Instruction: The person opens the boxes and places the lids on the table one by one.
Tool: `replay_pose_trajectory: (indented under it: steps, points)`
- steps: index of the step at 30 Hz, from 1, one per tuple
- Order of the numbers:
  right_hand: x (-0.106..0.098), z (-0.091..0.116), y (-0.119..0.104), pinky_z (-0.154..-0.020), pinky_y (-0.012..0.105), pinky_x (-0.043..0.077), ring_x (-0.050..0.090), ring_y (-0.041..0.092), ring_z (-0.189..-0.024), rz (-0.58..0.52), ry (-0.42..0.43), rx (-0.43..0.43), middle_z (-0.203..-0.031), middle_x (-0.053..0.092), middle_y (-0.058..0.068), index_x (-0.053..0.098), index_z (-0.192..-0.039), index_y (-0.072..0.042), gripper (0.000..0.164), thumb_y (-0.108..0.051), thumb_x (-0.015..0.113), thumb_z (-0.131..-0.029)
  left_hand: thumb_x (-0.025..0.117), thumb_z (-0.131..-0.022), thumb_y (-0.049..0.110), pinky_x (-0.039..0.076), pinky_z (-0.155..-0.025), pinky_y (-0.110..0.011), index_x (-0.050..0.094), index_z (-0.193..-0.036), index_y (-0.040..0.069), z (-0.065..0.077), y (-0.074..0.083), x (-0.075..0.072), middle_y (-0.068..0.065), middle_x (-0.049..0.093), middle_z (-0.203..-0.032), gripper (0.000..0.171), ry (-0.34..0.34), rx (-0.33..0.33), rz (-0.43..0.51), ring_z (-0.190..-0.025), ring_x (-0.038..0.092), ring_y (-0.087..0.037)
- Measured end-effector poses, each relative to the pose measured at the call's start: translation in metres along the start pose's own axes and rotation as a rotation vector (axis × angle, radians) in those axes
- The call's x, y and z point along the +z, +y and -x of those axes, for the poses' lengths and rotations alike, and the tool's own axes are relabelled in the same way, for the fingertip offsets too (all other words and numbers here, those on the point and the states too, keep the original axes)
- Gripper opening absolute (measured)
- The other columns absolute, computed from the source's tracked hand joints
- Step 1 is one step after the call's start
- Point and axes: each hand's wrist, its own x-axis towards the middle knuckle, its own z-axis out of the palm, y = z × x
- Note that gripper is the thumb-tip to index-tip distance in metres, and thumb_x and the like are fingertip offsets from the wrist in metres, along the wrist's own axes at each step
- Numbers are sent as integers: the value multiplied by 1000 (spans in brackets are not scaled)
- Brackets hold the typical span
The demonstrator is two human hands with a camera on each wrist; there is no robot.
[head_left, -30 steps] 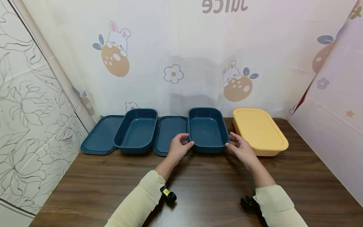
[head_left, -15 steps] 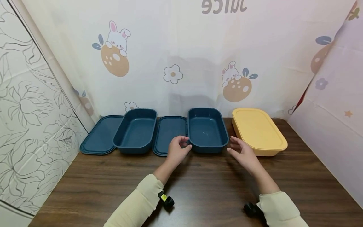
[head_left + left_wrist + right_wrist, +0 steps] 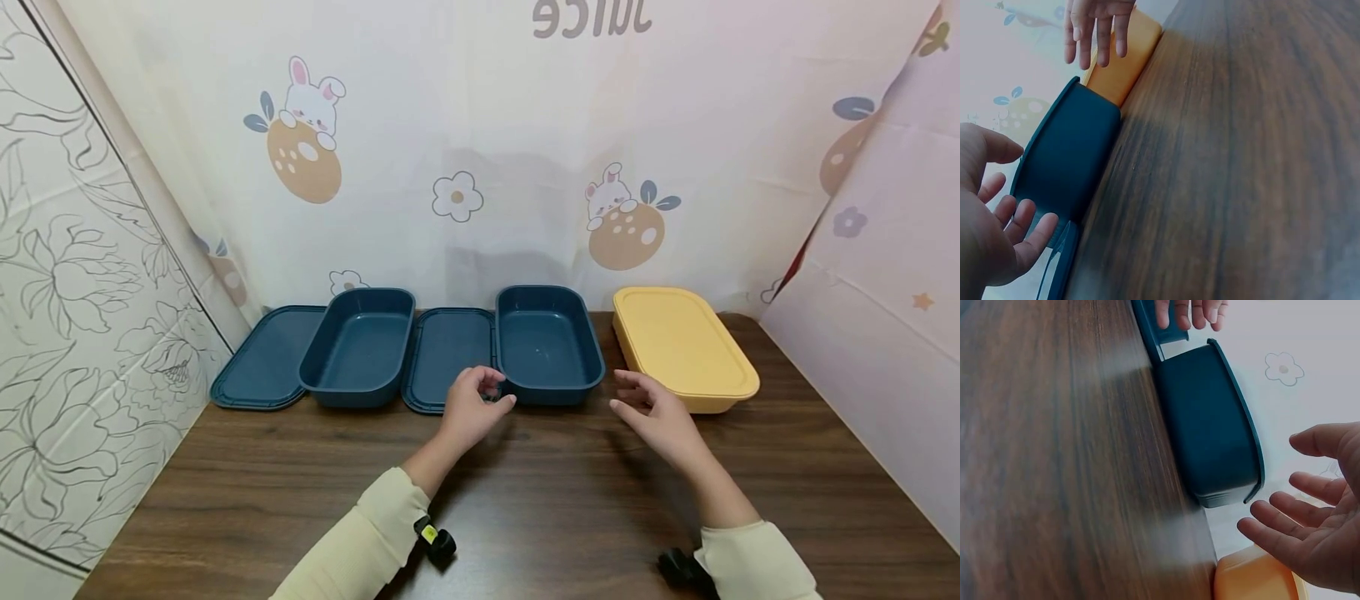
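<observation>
A dark blue open box [image 3: 549, 342] stands on the table between my two hands. Its near-left corner is closest to my left hand [image 3: 472, 408], whose relaxed fingers hold nothing and hover over the near edge of a blue lid [image 3: 452, 346]. Off the box's near-right corner, my right hand [image 3: 663, 417] has loosely bent fingers with nothing in them. In the right wrist view a gap separates these fingers from the blue box [image 3: 1210, 425]. Beyond my right fingertips sits a yellow box with its lid on [image 3: 686, 342].
Further left, a second blue open box [image 3: 360, 346] stands beside another flat blue lid [image 3: 270, 358]. All lie in a row along the back of the brown wooden table [image 3: 555, 500], against a printed cloth [image 3: 525, 108]. Patterned panels rise at both sides.
Both hands have come away from the middle blue box. My right hand drew back toward the right and nearer; my left hand lowered slightly. The boxes and lids stay in place.
</observation>
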Motion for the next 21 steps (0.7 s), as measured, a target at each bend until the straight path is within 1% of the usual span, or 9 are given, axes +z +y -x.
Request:
replay_pose_trajectory:
  steps: [3, 8, 12, 13, 15, 18, 19, 21]
  points:
    - [-3, 3, 0, -99, 58, 40, 52, 41, -118, 3, 18, -13, -133, 51, 26, 47, -139, 3, 51, -21, 63, -97, 78, -82, 17, 52, -74, -33, 66, -105, 4, 3, 2, 0, -7, 57, -100, 30, -16, 29, -4, -89, 60, -23]
    - [-8, 6, 1, -95, 56, 43, 54, 39, -116, 28, 60, -17, -131, 52, 24, 51, -135, 1, 48, -23, 64, -96, 79, -82, 17, 53, -71, -27, 66, -106, 4, 7, 7, 1, -9, 57, -103, 30, -49, 52, 13, -89, 59, -23]
    - [-10, 8, 1, -91, 50, 48, 56, 37, -113, 44, 93, -19, -127, 56, 23, 55, -131, 1, 45, -24, 64, -96, 80, -82, 18, 53, -72, -26, 67, -106, 6, 9, 12, 3, -8, 57, -104, 30, -75, 68, 18, -90, 59, -23]
    - [-11, 8, 1, -90, 46, 50, 56, 36, -112, 47, 102, -20, -125, 57, 22, 55, -130, 1, 44, -24, 65, -95, 80, -82, 18, 53, -73, -26, 67, -106, 6, 10, 13, 4, -8, 57, -105, 30, -81, 71, 19, -90, 59, -23]
    - [-12, 9, 2, -87, 32, 53, 57, 35, -111, 52, 119, -25, -122, 58, 21, 57, -128, 2, 43, -24, 65, -95, 80, -82, 19, 53, -73, -26, 67, -106, 6, 11, 16, 5, -7, 57, -105, 30, -93, 79, 22, -91, 59, -24]
    - [-15, 10, 2, -82, 13, 48, 56, 34, -110, 49, 142, -25, -122, 59, 20, 58, -126, 2, 41, -24, 66, -95, 80, -82, 19, 54, -74, -27, 67, -108, 5, 13, 20, 6, -9, 58, -106, 32, -110, 98, 21, -92, 60, -25]
    - [-16, 10, 2, -80, 8, 45, 56, 35, -110, 49, 147, -24, -122, 58, 20, 58, -126, 2, 41, -24, 66, -95, 79, -82, 19, 54, -74, -28, 67, -108, 5, 13, 21, 7, -11, 58, -107, 32, -116, 103, 23, -92, 60, -26]
    - [-18, 10, 2, -78, 5, 42, 56, 35, -110, 48, 157, -20, -124, 58, 21, 58, -126, 2, 41, -25, 66, -95, 79, -82, 18, 55, -75, -29, 67, -110, 4, 13, 23, 9, -12, 58, -109, 33, -132, 108, 25, -93, 60, -26]
